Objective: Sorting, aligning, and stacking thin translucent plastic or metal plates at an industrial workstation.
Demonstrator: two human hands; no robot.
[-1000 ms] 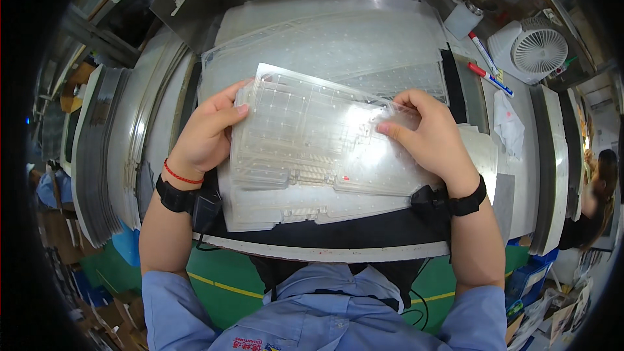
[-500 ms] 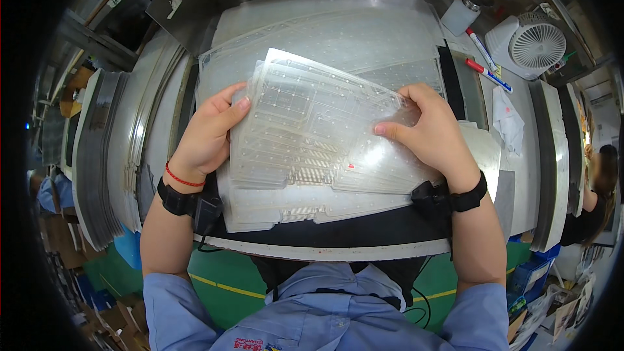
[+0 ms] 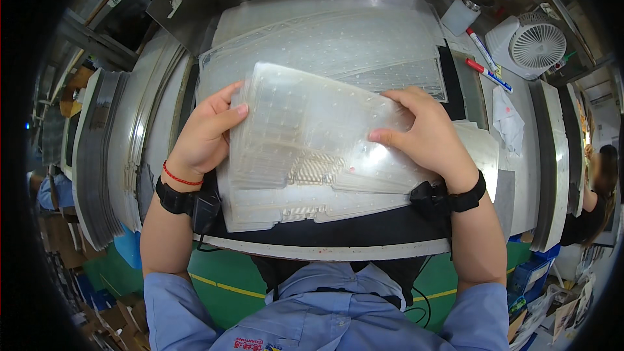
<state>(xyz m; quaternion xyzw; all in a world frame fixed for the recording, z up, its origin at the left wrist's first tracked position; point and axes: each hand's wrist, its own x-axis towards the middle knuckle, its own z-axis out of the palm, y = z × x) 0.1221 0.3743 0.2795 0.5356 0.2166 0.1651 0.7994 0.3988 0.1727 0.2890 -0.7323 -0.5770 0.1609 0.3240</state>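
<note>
Translucent membrane sheets, a thin stack with dimpled rows, sit tilted above the black mat at centre. Left hand grips the stack's nine o'clock edge, thumb on top. Right hand pinches the three o'clock edge. White desk fan stands at two o'clock.

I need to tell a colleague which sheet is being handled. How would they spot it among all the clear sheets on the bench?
Start at the black mat along the bench's near edge, where a stack of translucent dimpled sheets lies. The top sheet is the one gripped by the left hand and right hand. Unlike its flat neighbours, it is lifted and skewed.
</note>
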